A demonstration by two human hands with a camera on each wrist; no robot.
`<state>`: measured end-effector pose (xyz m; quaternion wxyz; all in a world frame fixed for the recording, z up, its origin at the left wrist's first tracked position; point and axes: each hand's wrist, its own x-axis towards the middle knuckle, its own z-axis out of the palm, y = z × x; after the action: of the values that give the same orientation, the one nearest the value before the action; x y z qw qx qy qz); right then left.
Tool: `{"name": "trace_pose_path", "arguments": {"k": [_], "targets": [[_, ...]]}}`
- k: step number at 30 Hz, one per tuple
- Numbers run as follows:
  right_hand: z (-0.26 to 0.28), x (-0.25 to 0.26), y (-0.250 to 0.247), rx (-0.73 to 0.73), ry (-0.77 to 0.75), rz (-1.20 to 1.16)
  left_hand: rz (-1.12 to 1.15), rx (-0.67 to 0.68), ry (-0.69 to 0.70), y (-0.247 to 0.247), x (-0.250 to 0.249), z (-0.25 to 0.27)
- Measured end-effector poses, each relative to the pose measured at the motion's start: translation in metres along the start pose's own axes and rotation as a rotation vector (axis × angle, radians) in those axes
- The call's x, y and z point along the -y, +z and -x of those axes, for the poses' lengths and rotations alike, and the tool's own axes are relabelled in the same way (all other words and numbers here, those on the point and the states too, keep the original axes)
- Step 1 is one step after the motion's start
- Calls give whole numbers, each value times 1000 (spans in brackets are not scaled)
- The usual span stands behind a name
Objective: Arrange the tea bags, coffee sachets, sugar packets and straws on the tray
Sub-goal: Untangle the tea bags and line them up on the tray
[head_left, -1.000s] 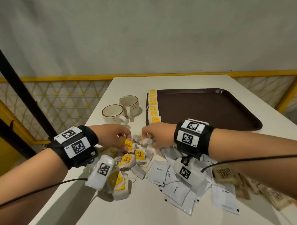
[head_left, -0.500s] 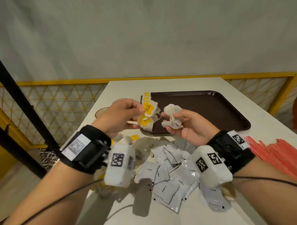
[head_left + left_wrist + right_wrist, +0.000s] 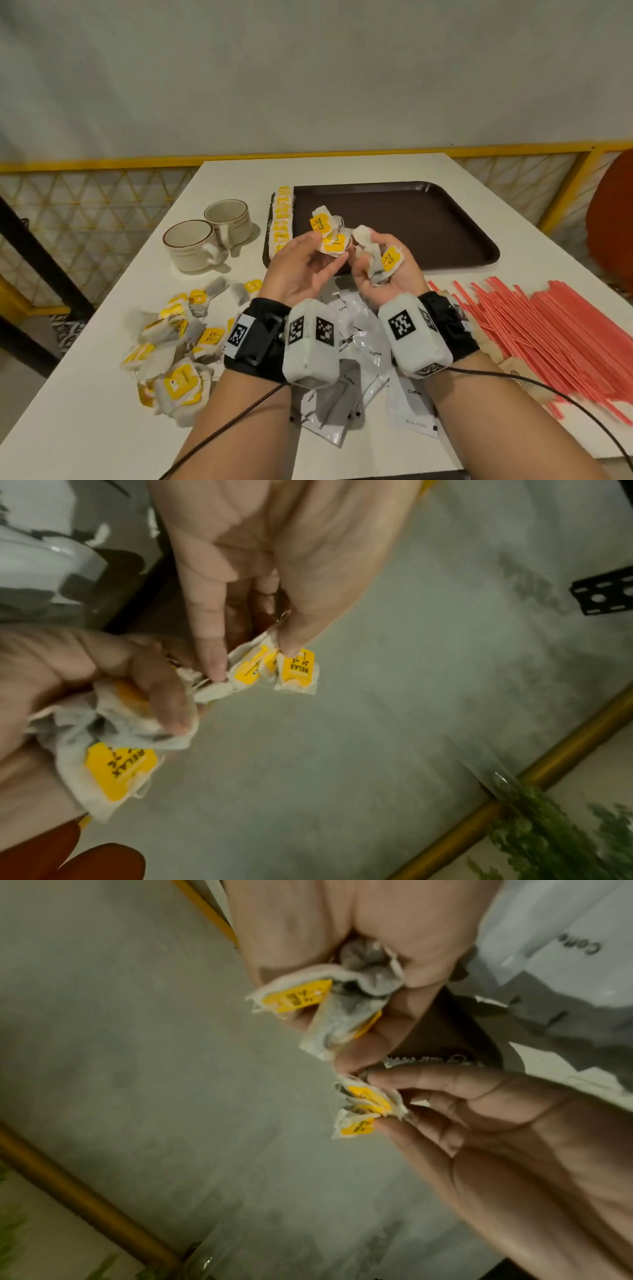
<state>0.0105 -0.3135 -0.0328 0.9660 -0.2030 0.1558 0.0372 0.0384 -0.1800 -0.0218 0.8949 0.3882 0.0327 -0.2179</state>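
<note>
On the left of the white table (image 3: 102, 394), a loose heap of tea bags (image 3: 171, 346) lies near the two cups (image 3: 209, 240). Ahead of it, a finished row of tea bags (image 3: 283, 219) runs along the left rim of the brown tray (image 3: 445, 219), its long axis pointing away from the person.

The left hand (image 3: 301, 270) is raised palm-up, thumb and fingertips pinching a small fan of tea bags (image 3: 327, 234) with the yellow tags up. These sit just over the tray's near left corner, so the row's near end lies immediately left of and below that hand, making it the nearer hand for the next placement, judging by position alone.

The right hand (image 3: 383, 270), touching or almost touching the left at the fingertips, has its fingers curled round a crumpled bunch of tea bags (image 3: 376, 263). In the left wrist view the strings between the two bunches seem tangled, though blur prevents certainty.

Further right lie white coffee sachets (image 3: 359, 353), half hidden under both wrists, and a spread of red straws (image 3: 548, 329) angled toward the table's near right edge. Brown packets, probably sugar, peek out behind the right wrist, mostly covered. How many bags each hand holds cannot be counted.
</note>
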Motion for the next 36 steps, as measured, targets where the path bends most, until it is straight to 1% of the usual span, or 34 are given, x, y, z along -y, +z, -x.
{"name": "trace_pose_path", "arguments": {"k": [3,7,14,18,21,25,33,36], "targets": [[-1,3,-2,24,16,59,43,1,-5,-3,4,1],[5,10,-6,1,-61,121,-8,54,20,-7,4,3],[13,9,-6,19,-186,424,-48,-38,147,-8,8,-1],[14,1,-3,6,-162,610,-48,7,192,-9,7,1],[13,-11,1,0,-205,711,-132,30,227,-10,9,1],[11,-19,1,-21,-293,749,-287,26,298,-10,12,0],[11,-11,-2,-81,-338,738,-572,38,326,-14,15,0],[14,-10,-2,-108,-376,771,-696,72,332,-13,15,3]]}}
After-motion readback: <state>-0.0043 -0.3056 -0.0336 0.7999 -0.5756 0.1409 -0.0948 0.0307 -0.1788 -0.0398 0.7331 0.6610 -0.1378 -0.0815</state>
